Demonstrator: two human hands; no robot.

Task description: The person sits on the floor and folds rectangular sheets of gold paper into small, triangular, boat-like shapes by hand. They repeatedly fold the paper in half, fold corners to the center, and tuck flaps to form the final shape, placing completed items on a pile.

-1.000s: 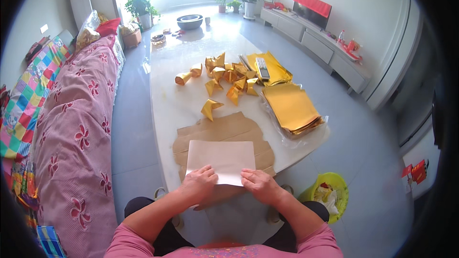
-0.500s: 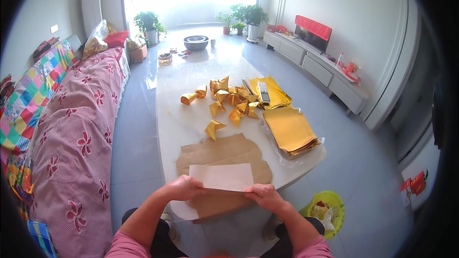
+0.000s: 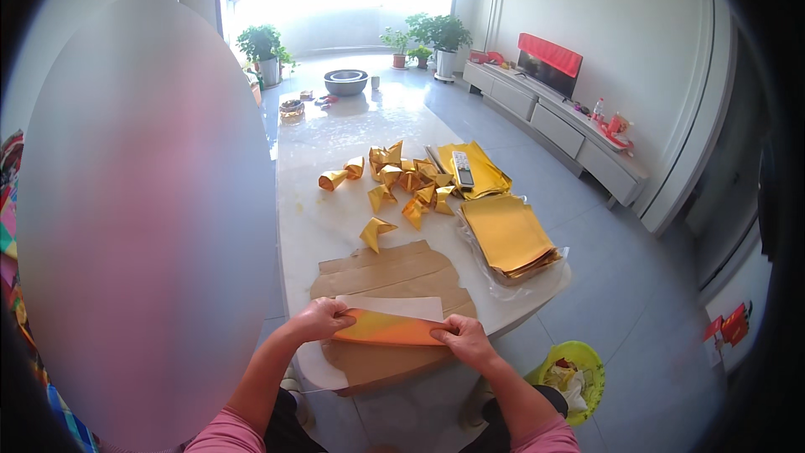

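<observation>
A sheet of gold foil paper [image 3: 387, 328] is stretched between my hands, its near part turned up so the shiny side faces me and a strip of the pale back shows beyond. My left hand [image 3: 322, 320] pinches its left end, and my right hand [image 3: 460, 341] grips the right end with thumb on top. Beneath the paper lies a piece of brown cardboard [image 3: 390, 270] at the table's near end. Several folded gold paper pieces [image 3: 408, 178] sit farther up the table. To their right rests a stack of gold sheets [image 3: 508, 235] in clear plastic.
On more yellow-gold paper [image 3: 488, 171] lies a remote control [image 3: 462, 169]. A grey bowl [image 3: 345, 82] stands at the far end of the white table [image 3: 306, 226]. Right of the table, a green waste bin [image 3: 591, 369] is on the floor. A large blurred patch covers the left side.
The sheet's near edge has been turned up and away from me, so gold now shows where only the pale side did. Both hands keep hold of the ends. A blurred patch has appeared at left.
</observation>
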